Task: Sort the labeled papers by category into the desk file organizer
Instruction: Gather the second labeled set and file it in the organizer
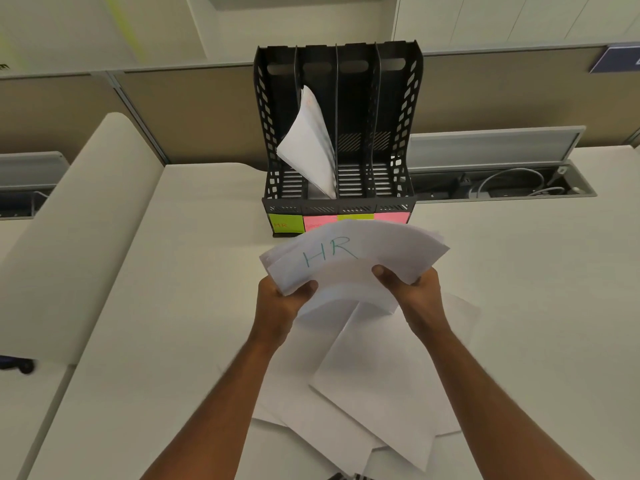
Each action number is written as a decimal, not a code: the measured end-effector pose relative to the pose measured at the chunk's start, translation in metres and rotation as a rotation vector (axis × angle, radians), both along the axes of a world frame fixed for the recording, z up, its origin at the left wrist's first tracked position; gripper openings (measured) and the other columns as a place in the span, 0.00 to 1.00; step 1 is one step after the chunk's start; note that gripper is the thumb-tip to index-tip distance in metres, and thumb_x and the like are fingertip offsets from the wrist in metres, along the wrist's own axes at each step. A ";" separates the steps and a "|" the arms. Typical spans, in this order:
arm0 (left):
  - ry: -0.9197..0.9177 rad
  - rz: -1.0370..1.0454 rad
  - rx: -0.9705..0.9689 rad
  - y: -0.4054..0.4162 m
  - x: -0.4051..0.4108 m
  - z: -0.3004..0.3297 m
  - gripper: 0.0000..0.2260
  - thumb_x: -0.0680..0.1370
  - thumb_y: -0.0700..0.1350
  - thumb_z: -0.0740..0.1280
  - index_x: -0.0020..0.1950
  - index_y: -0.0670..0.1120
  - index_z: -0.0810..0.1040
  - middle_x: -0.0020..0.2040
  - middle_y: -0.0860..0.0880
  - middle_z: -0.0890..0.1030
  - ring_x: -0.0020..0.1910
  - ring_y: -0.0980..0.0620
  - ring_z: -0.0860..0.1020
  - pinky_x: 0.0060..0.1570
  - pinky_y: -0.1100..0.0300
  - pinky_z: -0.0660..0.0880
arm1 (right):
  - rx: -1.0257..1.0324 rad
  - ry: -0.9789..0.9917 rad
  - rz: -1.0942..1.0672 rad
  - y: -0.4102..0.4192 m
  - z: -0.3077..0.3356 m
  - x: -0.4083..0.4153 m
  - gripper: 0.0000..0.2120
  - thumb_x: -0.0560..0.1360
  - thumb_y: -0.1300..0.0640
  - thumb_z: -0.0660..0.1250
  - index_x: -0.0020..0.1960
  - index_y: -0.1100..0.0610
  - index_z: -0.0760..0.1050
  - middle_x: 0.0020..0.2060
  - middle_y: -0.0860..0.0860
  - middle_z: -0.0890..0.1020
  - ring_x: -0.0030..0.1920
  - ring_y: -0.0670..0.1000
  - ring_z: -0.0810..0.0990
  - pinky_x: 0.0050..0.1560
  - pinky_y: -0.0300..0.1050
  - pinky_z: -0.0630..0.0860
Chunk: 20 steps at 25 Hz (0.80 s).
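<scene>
A black desk file organizer (398,109) with several upright slots stands at the back of the desk. Green and pink sticky notes run along its front; the leftmost green note (286,223) reads HR. A bundle of white sheets (311,147) leans in the second slot from the left. Just in front of the organizer, a fanned stack of papers (353,254) hangs above the desk, its top sheet marked HR. My left hand (280,303) grips the stack's left lower corner and my right hand (415,296) grips its right lower edge. More loose white papers (374,382) lie under my forearms.
A raised white desk section (79,237) curves along the left. Beige partition panels (173,112) run behind the desk. An open cable tray (502,185) with wires sits to the organizer's right. A dark object (20,365) lies at the left edge.
</scene>
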State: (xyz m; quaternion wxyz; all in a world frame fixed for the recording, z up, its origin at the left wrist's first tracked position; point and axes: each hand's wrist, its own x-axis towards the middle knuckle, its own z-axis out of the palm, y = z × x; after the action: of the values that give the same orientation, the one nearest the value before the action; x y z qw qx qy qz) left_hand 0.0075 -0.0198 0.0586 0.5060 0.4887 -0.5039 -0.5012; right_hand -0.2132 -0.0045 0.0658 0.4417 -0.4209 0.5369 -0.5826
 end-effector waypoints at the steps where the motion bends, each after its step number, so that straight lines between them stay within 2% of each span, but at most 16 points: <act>1: -0.005 -0.013 0.000 0.001 -0.002 -0.001 0.21 0.70 0.40 0.74 0.60 0.58 0.81 0.52 0.55 0.85 0.58 0.52 0.82 0.53 0.52 0.83 | 0.004 -0.002 0.010 0.000 -0.001 0.002 0.27 0.65 0.50 0.77 0.63 0.49 0.76 0.51 0.47 0.84 0.50 0.45 0.84 0.43 0.38 0.82; 3: -0.030 -0.035 0.003 0.004 -0.007 -0.001 0.25 0.70 0.40 0.73 0.59 0.68 0.79 0.53 0.59 0.85 0.59 0.53 0.82 0.51 0.52 0.83 | 0.014 -0.012 0.024 0.001 -0.002 0.006 0.28 0.65 0.51 0.77 0.64 0.45 0.74 0.53 0.48 0.83 0.52 0.45 0.83 0.46 0.43 0.84; 5: -0.035 -0.034 0.002 0.006 -0.008 -0.002 0.27 0.71 0.40 0.73 0.59 0.71 0.77 0.53 0.60 0.84 0.58 0.55 0.81 0.51 0.51 0.83 | 0.013 -0.015 0.013 0.002 -0.005 0.008 0.25 0.67 0.53 0.76 0.62 0.41 0.74 0.52 0.44 0.84 0.52 0.45 0.83 0.49 0.46 0.84; 7: -0.062 -0.035 0.014 0.006 -0.006 -0.007 0.26 0.73 0.40 0.71 0.59 0.71 0.77 0.52 0.59 0.84 0.56 0.57 0.82 0.51 0.46 0.83 | 0.008 -0.018 0.003 0.002 -0.005 0.008 0.23 0.68 0.53 0.75 0.59 0.37 0.75 0.49 0.40 0.84 0.52 0.43 0.83 0.48 0.45 0.84; 9: -0.086 -0.047 0.058 0.007 -0.006 -0.012 0.23 0.73 0.41 0.70 0.58 0.69 0.78 0.51 0.56 0.84 0.55 0.55 0.82 0.52 0.43 0.81 | 0.016 -0.022 -0.005 0.003 -0.006 0.008 0.23 0.68 0.53 0.75 0.60 0.39 0.74 0.51 0.42 0.83 0.52 0.41 0.83 0.48 0.44 0.84; 12: -0.083 -0.055 0.063 0.009 -0.007 -0.015 0.24 0.76 0.38 0.69 0.59 0.68 0.78 0.52 0.57 0.84 0.58 0.53 0.81 0.56 0.53 0.81 | -0.006 -0.024 -0.006 0.004 -0.008 0.008 0.23 0.69 0.53 0.75 0.62 0.41 0.73 0.52 0.44 0.83 0.51 0.41 0.83 0.46 0.42 0.84; 15: -0.045 -0.010 0.053 0.008 -0.004 -0.013 0.26 0.78 0.36 0.67 0.57 0.71 0.78 0.50 0.62 0.84 0.54 0.59 0.82 0.51 0.61 0.81 | -0.043 -0.029 0.007 0.004 -0.007 0.004 0.24 0.68 0.50 0.75 0.62 0.45 0.74 0.49 0.41 0.85 0.51 0.43 0.84 0.43 0.37 0.81; 18: -0.098 -0.001 0.091 0.003 0.000 -0.016 0.23 0.78 0.36 0.69 0.51 0.68 0.82 0.45 0.60 0.85 0.46 0.60 0.83 0.49 0.54 0.81 | -0.005 0.037 0.018 0.004 -0.011 0.007 0.19 0.70 0.53 0.74 0.58 0.42 0.77 0.47 0.42 0.86 0.51 0.46 0.84 0.45 0.39 0.82; 20: -0.126 0.049 0.154 0.001 0.005 -0.018 0.17 0.79 0.36 0.69 0.44 0.59 0.86 0.40 0.57 0.86 0.44 0.53 0.83 0.49 0.49 0.81 | 0.031 0.188 0.029 0.006 -0.010 0.004 0.12 0.70 0.52 0.73 0.52 0.41 0.80 0.46 0.44 0.85 0.48 0.47 0.84 0.44 0.43 0.82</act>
State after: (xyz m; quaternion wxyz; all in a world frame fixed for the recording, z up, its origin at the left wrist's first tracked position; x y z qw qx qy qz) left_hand 0.0124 -0.0189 0.0410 0.4464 0.5689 -0.4825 -0.4942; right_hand -0.2089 0.0017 0.0560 0.4043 -0.4746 0.5787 -0.5258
